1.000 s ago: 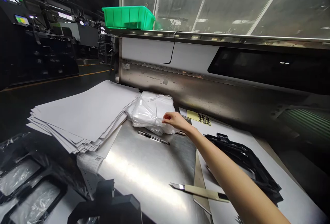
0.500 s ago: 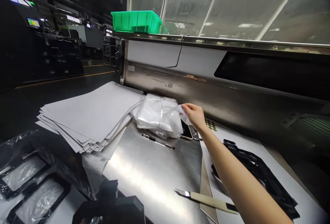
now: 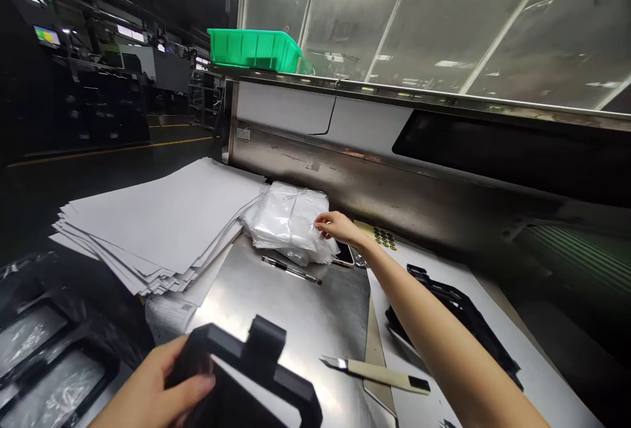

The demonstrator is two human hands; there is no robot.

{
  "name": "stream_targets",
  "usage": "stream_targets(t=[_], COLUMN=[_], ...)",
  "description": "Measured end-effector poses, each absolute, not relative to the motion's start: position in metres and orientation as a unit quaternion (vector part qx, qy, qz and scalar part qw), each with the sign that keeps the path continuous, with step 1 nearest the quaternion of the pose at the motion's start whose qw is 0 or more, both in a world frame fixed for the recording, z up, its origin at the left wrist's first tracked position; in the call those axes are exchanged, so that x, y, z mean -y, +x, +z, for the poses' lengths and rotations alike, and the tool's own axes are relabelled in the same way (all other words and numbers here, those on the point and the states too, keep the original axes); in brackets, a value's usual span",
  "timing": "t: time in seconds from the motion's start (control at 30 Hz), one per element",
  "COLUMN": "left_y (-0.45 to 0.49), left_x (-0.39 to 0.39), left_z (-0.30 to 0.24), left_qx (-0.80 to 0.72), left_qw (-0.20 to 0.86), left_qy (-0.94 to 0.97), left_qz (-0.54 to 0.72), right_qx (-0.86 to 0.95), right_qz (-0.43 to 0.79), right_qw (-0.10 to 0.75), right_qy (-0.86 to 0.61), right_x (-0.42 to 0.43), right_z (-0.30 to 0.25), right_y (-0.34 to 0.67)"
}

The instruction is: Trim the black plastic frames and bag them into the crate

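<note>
My left hand (image 3: 158,385) grips a black plastic frame (image 3: 269,359) at the lower edge of the view, thumb over its side; the frame's lower part is cut off. Reaching across, my right hand (image 3: 340,227) has its fingers pinched at the right side of a tied bundle of clear plastic bags (image 3: 286,214). Just below the bundle lies a black pen (image 3: 292,270). A phone (image 3: 345,255) is partly hidden under the bags. The craft knife (image 3: 374,373), with a beige handle, rests beside my right forearm, its blade pointing left.
A tall stack of white sheets (image 3: 162,217) fans out at the left of the metal table (image 3: 276,309). Bagged black frames (image 3: 73,375) lie at lower left. Another black part (image 3: 458,309) sits on white paper at right. A green bin (image 3: 251,50) stands on the ledge.
My right hand has moved left and slightly down, closer against the bag bundle. My left hand and more of the black frame have risen into view. The camera has turned slightly right.
</note>
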State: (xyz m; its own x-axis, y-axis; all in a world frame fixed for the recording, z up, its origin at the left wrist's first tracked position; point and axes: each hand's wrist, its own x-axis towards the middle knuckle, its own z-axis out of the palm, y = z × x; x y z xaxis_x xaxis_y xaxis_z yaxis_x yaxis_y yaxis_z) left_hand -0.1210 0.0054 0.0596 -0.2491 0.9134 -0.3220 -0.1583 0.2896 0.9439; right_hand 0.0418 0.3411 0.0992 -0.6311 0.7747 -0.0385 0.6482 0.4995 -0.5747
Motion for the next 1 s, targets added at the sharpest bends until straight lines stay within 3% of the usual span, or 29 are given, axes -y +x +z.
stream_targets(t=[0.1,0.23,0.5,0.6,0.83,1.0], left_y=[-0.114,-0.098,-0.084,-0.091,-0.097,-0.093], left_x=[-0.048,-0.113,-0.217,-0.229,-0.236,-0.225], left_z=[0.097,0.119,0.105,0.093,0.079,0.083], left_qx=[-0.604,-0.557,-0.519,-0.526,-0.548,-0.563], left_qw=[0.483,0.305,0.272,0.296,0.306,0.277], left_qy=[0.498,0.734,0.799,0.792,0.771,0.76], left_qz=[0.391,0.242,0.134,0.096,0.109,0.172], right_qx=[0.864,0.869,0.858,0.837,0.71,0.691], right_qz=[0.278,0.296,0.37,0.405,0.478,0.509], right_qw=[0.104,0.094,0.063,0.118,0.39,0.375], right_qy=[-0.406,-0.386,-0.352,-0.349,-0.339,-0.35], right_x=[-0.342,-0.344,-0.353,-0.363,-0.379,-0.373], right_z=[0.105,0.109,0.107,0.108,0.121,0.116], right_y=[0.036,0.032,0.034,0.038,0.048,0.049])
